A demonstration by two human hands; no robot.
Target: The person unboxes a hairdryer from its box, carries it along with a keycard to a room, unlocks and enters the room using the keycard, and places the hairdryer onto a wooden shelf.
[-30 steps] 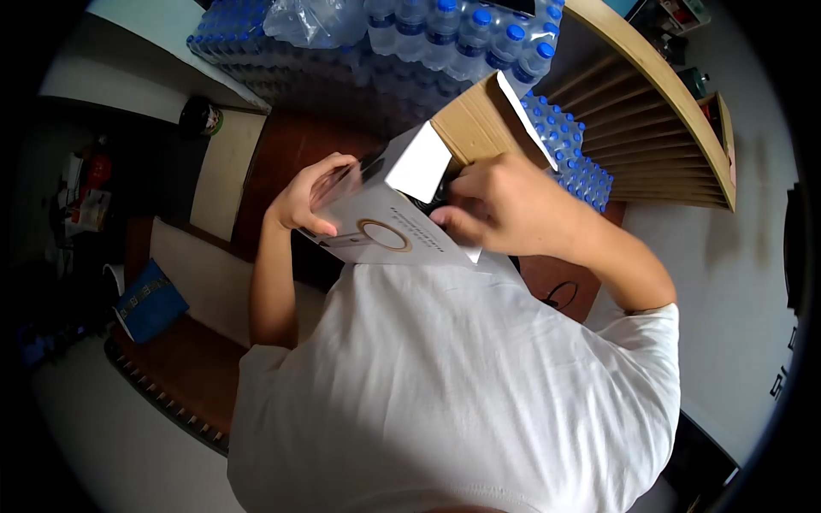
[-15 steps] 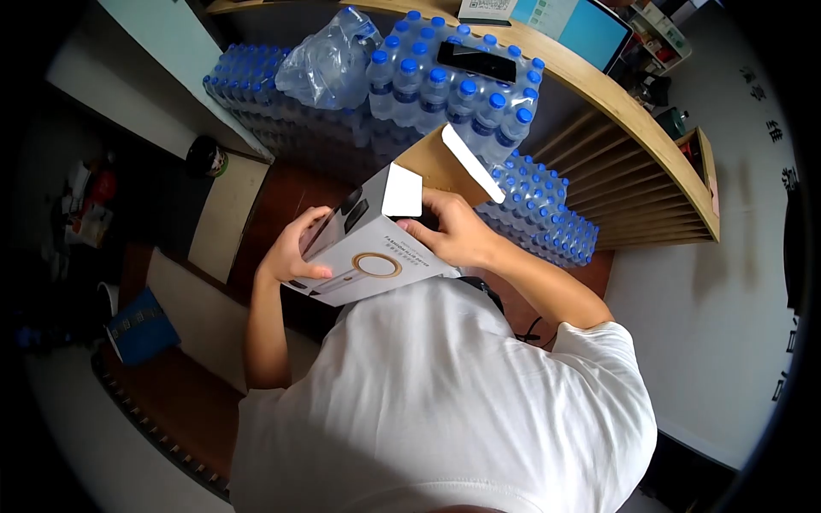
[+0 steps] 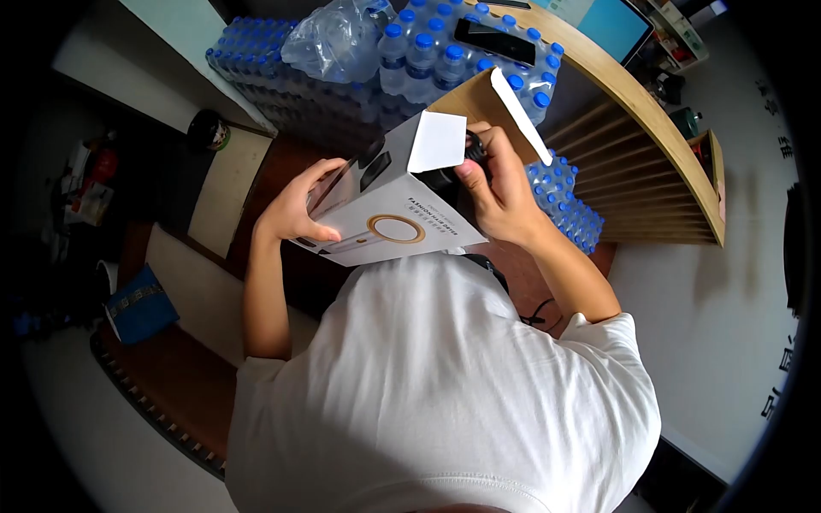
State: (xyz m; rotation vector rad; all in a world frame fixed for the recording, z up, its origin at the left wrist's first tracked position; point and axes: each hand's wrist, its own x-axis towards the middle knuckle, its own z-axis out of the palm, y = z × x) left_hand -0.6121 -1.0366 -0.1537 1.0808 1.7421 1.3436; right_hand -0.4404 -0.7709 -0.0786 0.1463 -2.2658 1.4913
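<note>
So the left hand (image 3: 299,205) has a white hair dryer box (image 3: 389,218) clamped near its closed end, thumb pressed on the printed front panel and fingers round the side. The box is tilted, with its open end up toward the right hand (image 3: 506,190). You can read "FASHION HAIR" on the front, next to a printed gold ring just right of the left thumb.

The right hand is at the open mouth, thumb and fingers pinched together on a black ridged piece (image 3: 474,148) that sits partly inside the box. Can't tell if that's a coiled cord or part of the dryer itself, the fingers cover too much of it. A white end flap (image 3: 439,142) sticks out just left of that pinch, and the big brown cardboard lid (image 3: 475,103) stands open right behind the fingers.

Past the box from both hands there's a shrink-wrapped pack of water bottles (image 3: 419,56) with blue caps and a black smartphone (image 3: 494,41) lying on top. A clear plastic bag (image 3: 338,38) is left of that pack, beyond the left hand. Over to the right of the right hand, a slatted wooden counter (image 3: 663,111) curves around with a monitor (image 3: 607,27) on it.
</note>
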